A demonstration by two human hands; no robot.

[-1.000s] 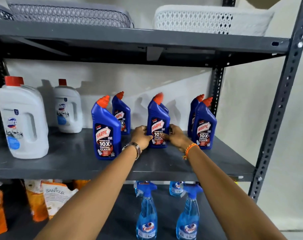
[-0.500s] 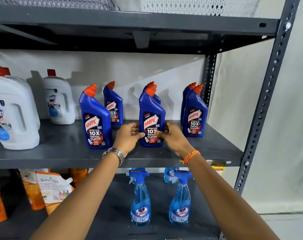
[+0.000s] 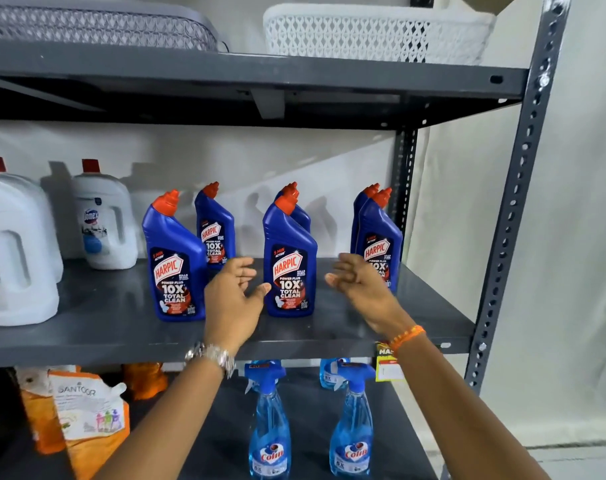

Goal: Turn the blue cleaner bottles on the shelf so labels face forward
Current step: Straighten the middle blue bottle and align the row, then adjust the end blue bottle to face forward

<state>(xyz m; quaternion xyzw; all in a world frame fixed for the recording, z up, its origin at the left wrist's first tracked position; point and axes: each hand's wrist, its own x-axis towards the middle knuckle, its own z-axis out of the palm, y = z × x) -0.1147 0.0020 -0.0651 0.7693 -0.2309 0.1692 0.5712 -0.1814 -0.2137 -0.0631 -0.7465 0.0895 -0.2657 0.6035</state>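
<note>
Several blue Harpic bottles with orange caps stand on the grey middle shelf [image 3: 114, 317]. The front middle bottle [image 3: 289, 261] faces me with its label. So do the front left bottle [image 3: 175, 261], the back left bottle [image 3: 214, 230] and the right front bottle [image 3: 381, 237]. Another bottle [image 3: 303, 216] stands behind the middle one, and one more [image 3: 358, 209] behind the right one; their labels are hidden. My left hand [image 3: 234, 299] hovers open just left of the middle bottle. My right hand [image 3: 362, 289] is open just right of it, touching nothing.
White Domex jugs [image 3: 104, 223] stand at the shelf's left. Blue Colin spray bottles [image 3: 270, 427] and orange Santoor pouches [image 3: 87, 414] fill the shelf below. Baskets [image 3: 346, 32] sit on top. A grey upright post [image 3: 513, 209] bounds the right side.
Both hands have let go of the front middle bottle and drawn back and apart from it. The bottle now stands nearer the shelf's front with its label forward.
</note>
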